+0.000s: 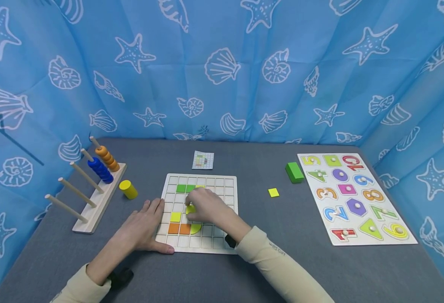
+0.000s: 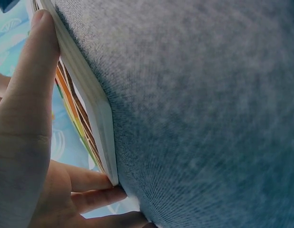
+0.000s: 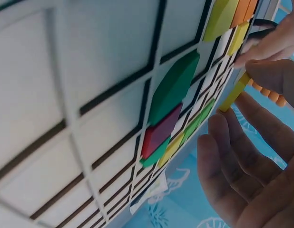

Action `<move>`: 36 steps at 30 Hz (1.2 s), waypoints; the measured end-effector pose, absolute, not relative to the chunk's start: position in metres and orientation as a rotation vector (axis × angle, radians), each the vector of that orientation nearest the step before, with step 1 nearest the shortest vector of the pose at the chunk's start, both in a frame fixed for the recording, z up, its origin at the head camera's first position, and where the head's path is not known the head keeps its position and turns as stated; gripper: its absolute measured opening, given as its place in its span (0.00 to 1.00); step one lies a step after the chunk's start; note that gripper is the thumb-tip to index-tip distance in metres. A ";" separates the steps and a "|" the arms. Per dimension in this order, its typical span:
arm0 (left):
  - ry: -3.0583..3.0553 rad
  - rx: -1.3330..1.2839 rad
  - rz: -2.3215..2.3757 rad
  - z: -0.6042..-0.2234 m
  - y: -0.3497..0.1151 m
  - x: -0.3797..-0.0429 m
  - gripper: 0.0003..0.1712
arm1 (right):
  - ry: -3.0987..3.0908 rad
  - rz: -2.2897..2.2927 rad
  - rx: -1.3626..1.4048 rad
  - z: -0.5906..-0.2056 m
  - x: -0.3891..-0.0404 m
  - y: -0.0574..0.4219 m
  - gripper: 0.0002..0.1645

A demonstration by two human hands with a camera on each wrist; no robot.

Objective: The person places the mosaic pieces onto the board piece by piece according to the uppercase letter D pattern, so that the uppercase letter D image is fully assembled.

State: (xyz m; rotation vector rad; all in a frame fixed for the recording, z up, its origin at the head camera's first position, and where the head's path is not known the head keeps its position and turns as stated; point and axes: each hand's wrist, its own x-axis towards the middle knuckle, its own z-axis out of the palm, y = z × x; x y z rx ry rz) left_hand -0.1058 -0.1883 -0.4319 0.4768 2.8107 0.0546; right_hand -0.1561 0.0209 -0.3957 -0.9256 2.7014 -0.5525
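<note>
A white grid board (image 1: 222,244) lies before me, bearing green tiles (image 1: 185,188), a yellow square tile (image 1: 175,216), orange tiles (image 1: 179,228) and a rounded yellow tile (image 1: 196,228). Over its middle, my right hand (image 1: 208,206) pinches a small yellow tile (image 3: 234,92) between thumb and fingers. In the right wrist view, a dark green tile (image 3: 173,88) and a magenta tile (image 3: 161,130) also sit on the grid; my right hand covers that area in the head view. My left hand (image 1: 142,227) rests at the board's left front corner, thumb along the front edge, fingertips at the left edge.
Left stands a peg stacker (image 1: 100,208) with blue and orange beads, beside a yellow cylinder (image 1: 128,190). A pattern card (image 1: 203,160) lies behind the board. To the right are a loose yellow tile (image 1: 273,192), a green block (image 1: 295,172) and a number puzzle (image 1: 335,210).
</note>
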 end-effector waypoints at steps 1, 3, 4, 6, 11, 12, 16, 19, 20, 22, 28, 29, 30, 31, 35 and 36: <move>2.810 0.476 0.056 -0.432 -0.188 -0.106 0.85 | 2.701 -0.543 -0.929 -0.396 -0.156 0.018 0.15; 2.810 0.475 0.056 -0.432 -0.188 -0.106 0.85 | 2.707 -0.524 -0.939 -0.397 -0.157 0.012 0.15; 2.810 0.474 0.056 -0.432 -0.188 -0.106 0.85 | 2.712 -0.514 -0.945 -0.398 -0.157 0.009 0.15; 2.813 0.477 0.057 -0.431 -0.188 -0.105 0.85 | 2.719 -0.498 -0.955 -0.400 -0.158 0.003 0.15; 2.823 0.495 0.057 -0.431 -0.188 -0.105 0.84 | 2.737 -0.481 -0.968 -0.406 -0.159 -0.008 0.13; 2.825 0.498 0.057 -0.431 -0.188 -0.105 0.84 | 2.743 -0.480 -0.971 -0.407 -0.159 -0.010 0.13; 2.830 0.506 0.057 -0.430 -0.189 -0.105 0.84 | 2.759 -0.491 -0.980 -0.409 -0.160 -0.015 0.11; 2.833 0.510 0.053 -0.430 -0.189 -0.105 0.83 | 2.762 -0.494 -0.969 -0.410 -0.162 -0.016 0.11; 2.832 0.509 0.051 -0.430 -0.189 -0.105 0.83 | 2.758 -0.501 -0.961 -0.410 -0.163 -0.016 0.12; 2.827 0.503 0.047 -0.430 -0.189 -0.105 0.83 | 2.755 -0.505 -0.947 -0.410 -0.164 -0.016 0.13; 2.819 0.488 0.032 -0.430 -0.188 -0.105 0.84 | 2.771 -0.503 -0.929 -0.410 -0.166 -0.013 0.09; 2.817 0.488 0.032 -0.430 -0.188 -0.105 0.84 | 2.773 -0.500 -0.929 -0.410 -0.166 -0.013 0.06; 2.818 0.491 0.032 -0.430 -0.188 -0.105 0.84 | 2.772 -0.499 -0.929 -0.410 -0.166 -0.013 0.03; 2.818 0.492 0.033 -0.430 -0.188 -0.105 0.84 | 2.771 -0.506 -0.925 -0.410 -0.166 -0.013 0.01; 2.825 0.506 0.025 -0.430 -0.188 -0.105 0.83 | 2.774 -0.518 -0.899 -0.412 -0.165 -0.012 0.14; 2.829 0.510 0.021 -0.430 -0.188 -0.105 0.83 | 2.778 -0.523 -0.891 -0.412 -0.165 -0.012 0.16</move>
